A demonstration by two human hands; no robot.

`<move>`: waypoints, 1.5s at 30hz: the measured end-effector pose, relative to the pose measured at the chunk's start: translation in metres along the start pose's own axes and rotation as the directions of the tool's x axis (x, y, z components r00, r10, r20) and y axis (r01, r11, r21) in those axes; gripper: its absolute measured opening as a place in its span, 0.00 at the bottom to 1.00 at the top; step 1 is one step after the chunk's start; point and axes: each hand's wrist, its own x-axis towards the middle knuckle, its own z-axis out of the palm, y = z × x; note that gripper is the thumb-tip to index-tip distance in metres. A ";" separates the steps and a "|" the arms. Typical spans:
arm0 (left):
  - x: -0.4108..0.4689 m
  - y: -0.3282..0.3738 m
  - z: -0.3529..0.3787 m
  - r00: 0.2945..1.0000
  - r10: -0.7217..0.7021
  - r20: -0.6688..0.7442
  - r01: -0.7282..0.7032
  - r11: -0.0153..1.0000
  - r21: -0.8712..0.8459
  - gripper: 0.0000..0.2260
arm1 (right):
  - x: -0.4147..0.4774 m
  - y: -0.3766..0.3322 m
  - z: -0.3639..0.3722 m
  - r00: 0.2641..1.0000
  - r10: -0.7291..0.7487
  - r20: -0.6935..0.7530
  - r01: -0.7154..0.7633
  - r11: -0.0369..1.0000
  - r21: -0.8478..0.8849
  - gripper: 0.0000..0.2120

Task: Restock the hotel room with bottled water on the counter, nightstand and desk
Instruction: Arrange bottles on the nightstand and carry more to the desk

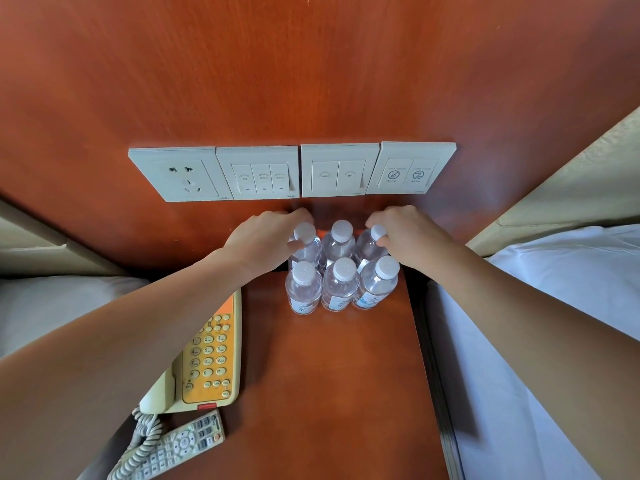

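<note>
Several small clear water bottles with white caps stand upright in two rows at the back of the wooden nightstand (pixel 329 375). My left hand (pixel 266 237) grips the neck of the back-left bottle (pixel 306 245), thumb and fingers curled round it below the cap. My right hand (pixel 405 233) grips the neck of the back-right bottle (pixel 370 245) the same way. The back-middle bottle (pixel 341 242) stands untouched between them. The front row (pixel 341 285) of three bottles stands free of both hands.
A cream and orange telephone (pixel 204 362) with a coiled cord lies at the nightstand's left, a remote control (pixel 180 445) in front of it. Wall switches and a socket (pixel 291 171) sit on the wood panel behind. Beds with white linen (pixel 536 341) flank both sides.
</note>
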 end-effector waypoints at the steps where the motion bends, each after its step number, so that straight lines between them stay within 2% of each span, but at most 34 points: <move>1: 0.000 0.000 0.000 1.000 0.002 0.001 -0.002 1.000 -0.002 0.11 | 0.001 0.000 0.000 1.000 0.002 0.000 -0.002 1.000 -0.012 0.18; 8: -0.001 0.001 0.001 1.000 -0.019 -0.011 0.019 0.999 0.035 0.13 | -0.004 -0.001 -0.006 0.999 0.024 -0.022 -0.024 1.000 -0.010 0.22; 10: -0.003 0.005 0.001 0.996 -0.047 -0.073 0.059 0.983 0.173 0.15 | -0.010 -0.001 -0.006 0.995 0.013 -0.097 -0.020 0.997 -0.075 0.22; 12: -0.009 0.010 0.000 0.987 -0.048 -0.150 0.091 0.951 0.294 0.16 | -0.017 -0.003 -0.005 0.970 -0.061 -0.234 0.030 0.990 -0.135 0.18; 14: -0.017 0.016 -0.002 0.977 0.003 -0.213 0.069 0.941 0.332 0.15 | -0.026 -0.010 -0.006 0.946 -0.168 -0.277 0.158 0.986 -0.056 0.14; 16: -0.024 0.020 -0.005 0.973 0.078 -0.217 -0.007 0.951 0.309 0.16 | -0.033 -0.018 -0.006 0.951 -0.272 -0.146 0.285 0.955 0.078 0.14; 17: -0.027 0.022 -0.006 0.980 0.109 -0.168 -0.055 0.953 0.297 0.18 | -0.036 -0.023 -0.005 0.948 -0.316 -0.048 0.319 0.941 0.110 0.14; 19: -0.035 0.023 -0.006 0.990 0.143 0.010 -0.138 0.939 0.315 0.22 | -0.040 -0.030 0.000 0.931 -0.354 0.091 0.348 0.935 0.070 0.14; 21: -0.041 0.022 -0.005 0.980 0.122 0.156 -0.169 0.926 0.338 0.22 | -0.041 -0.031 0.006 0.934 -0.345 0.092 0.345 0.938 0.018 0.14; 22: -0.044 0.022 -0.004 0.979 0.111 0.172 -0.161 0.935 0.315 0.21 | -0.041 -0.032 0.008 0.942 -0.328 0.072 0.328 0.945 0.010 0.15; 24: -0.046 0.022 -0.002 0.986 0.094 0.137 -0.128 0.956 0.265 0.19 | -0.042 -0.035 0.011 0.952 -0.303 0.041 0.303 0.953 0.001 0.14; 32: -0.043 0.026 0.007 0.995 0.049 0.084 -0.073 0.950 0.304 0.18 | -0.042 -0.044 0.017 0.959 -0.280 -0.042 0.278 0.960 -0.037 0.09; 39: -0.044 0.026 0.006 0.995 0.062 0.081 -0.083 0.954 0.287 0.18 | -0.042 -0.043 0.018 0.959 -0.277 -0.058 0.274 0.961 -0.045 0.11; 41: -0.045 0.026 0.005 0.994 0.058 0.088 -0.079 0.960 0.269 0.18 | -0.043 -0.040 0.016 0.961 -0.270 -0.053 0.269 0.963 -0.032 0.15; 43: -0.046 0.025 0.005 0.994 0.051 0.093 -0.073 0.964 0.256 0.19 | -0.046 -0.032 0.011 0.968 -0.229 -0.105 0.228 0.973 -0.020 0.19; 45: -0.046 0.025 0.006 0.995 0.050 0.082 -0.069 0.966 0.248 0.20 | -0.048 -0.020 0.006 0.965 -0.187 -0.183 0.189 0.982 -0.007 0.19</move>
